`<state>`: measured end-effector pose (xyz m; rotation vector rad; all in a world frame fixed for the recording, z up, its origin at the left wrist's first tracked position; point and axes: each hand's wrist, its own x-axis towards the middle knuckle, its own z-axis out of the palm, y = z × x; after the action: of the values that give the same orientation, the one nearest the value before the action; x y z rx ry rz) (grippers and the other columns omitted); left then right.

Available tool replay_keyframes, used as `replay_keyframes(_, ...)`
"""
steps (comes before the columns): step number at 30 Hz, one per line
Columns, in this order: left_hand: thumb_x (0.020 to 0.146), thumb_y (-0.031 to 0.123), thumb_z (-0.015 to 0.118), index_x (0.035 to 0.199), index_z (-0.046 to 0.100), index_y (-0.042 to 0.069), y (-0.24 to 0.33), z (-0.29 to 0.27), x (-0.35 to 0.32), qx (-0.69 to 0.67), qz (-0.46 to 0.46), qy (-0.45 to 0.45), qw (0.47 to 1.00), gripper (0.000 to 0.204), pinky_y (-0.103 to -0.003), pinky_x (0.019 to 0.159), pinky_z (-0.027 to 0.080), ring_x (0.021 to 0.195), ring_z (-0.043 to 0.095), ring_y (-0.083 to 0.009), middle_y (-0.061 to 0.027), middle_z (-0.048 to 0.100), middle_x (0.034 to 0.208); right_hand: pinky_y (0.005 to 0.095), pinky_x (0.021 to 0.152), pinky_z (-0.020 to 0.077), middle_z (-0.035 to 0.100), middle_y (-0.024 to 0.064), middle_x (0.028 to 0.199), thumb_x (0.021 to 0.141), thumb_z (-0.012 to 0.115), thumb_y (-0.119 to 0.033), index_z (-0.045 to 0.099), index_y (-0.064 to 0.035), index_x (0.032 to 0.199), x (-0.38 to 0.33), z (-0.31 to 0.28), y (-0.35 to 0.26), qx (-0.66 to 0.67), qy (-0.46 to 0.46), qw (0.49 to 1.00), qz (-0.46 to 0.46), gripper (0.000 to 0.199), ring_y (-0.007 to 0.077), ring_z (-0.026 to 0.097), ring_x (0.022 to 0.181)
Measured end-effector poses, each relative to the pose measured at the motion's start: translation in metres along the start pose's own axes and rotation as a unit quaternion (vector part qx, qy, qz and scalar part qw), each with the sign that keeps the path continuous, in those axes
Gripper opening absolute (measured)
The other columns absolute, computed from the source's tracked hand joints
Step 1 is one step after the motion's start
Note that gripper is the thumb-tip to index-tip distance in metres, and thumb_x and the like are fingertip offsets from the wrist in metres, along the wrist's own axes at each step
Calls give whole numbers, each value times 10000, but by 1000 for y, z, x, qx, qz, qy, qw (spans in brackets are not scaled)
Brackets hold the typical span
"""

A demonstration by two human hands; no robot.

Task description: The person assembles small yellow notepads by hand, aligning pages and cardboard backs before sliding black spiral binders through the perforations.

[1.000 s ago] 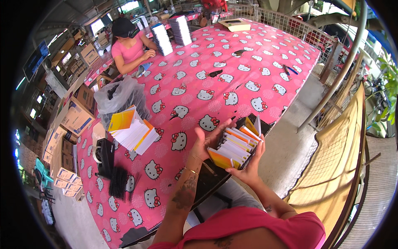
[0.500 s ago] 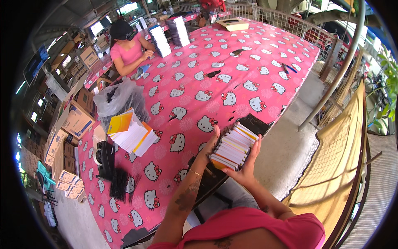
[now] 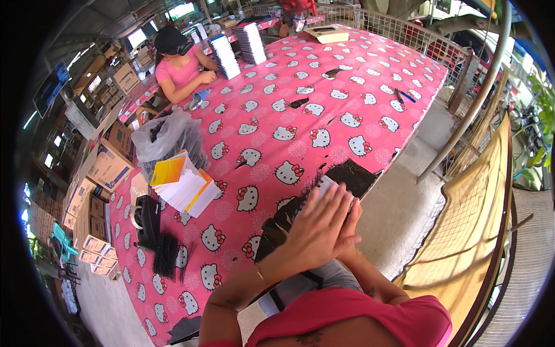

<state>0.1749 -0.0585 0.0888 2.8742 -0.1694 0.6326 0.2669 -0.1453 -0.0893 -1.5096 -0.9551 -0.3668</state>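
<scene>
At the table's near right edge, a bundle of small notebooks with dark wire-like binding along one side is mostly hidden beneath my hands. My left hand lies across the bundle, its fingers stretched out and close together. Behind it, my right hand cups the bundle's right side, partly covered by the left. Black sheeting lies under and beyond the bundle. To the left, a fanned stack of white-paged booklets with yellow-orange covers rests on the pink patterned tablecloth.
A black tape dispenser and black binding coils lie at the left, near a clear plastic bag. Across the table a person works beside tall notebook stacks. Pliers lie at the far right. Cartons stand leftward.
My left hand has moved from the bundle's left side over its top, covering most of the pages. My right hand stays on the right side. The other items look unmoved.
</scene>
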Motion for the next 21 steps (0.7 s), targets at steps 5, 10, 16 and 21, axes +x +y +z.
replay_keyframes(5,958,494,531,1425,409,-74,8,23,-20,-9,-41,3,999,745,-549,1142,263,1393,391,-392,-278,429,1461,556,1109,285,283,296,1483,829,749,-306,122,-18,1542,5,9,1,16,9,999,-43,992,473,333,1347)
replay_keyframes(10,949,317,607,1427,425,-50,-42,-5,-6,-109,-75,191,973,629,-443,1123,346,1350,447,-394,-254,470,1440,540,1090,300,286,288,1432,611,910,-353,114,21,1525,12,-8,-22,31,-27,999,34,1267,439,341,1307)
replay_keyframes(16,1010,497,449,1454,413,5,-124,102,-36,-852,-287,10,437,663,-421,1107,378,1326,486,-287,-147,437,1503,438,1096,308,259,184,1382,612,898,-363,14,-22,1553,3,1,-12,51,-42,998,5,1335,322,343,1296)
replay_keyframes(21,980,624,369,1465,391,9,-112,98,-33,-895,-197,-34,399,783,-411,1122,360,1353,449,-258,-131,432,1503,438,1116,309,306,168,1416,714,828,-389,94,-41,1564,48,-9,-32,80,-87,992,43,1175,310,348,1343)
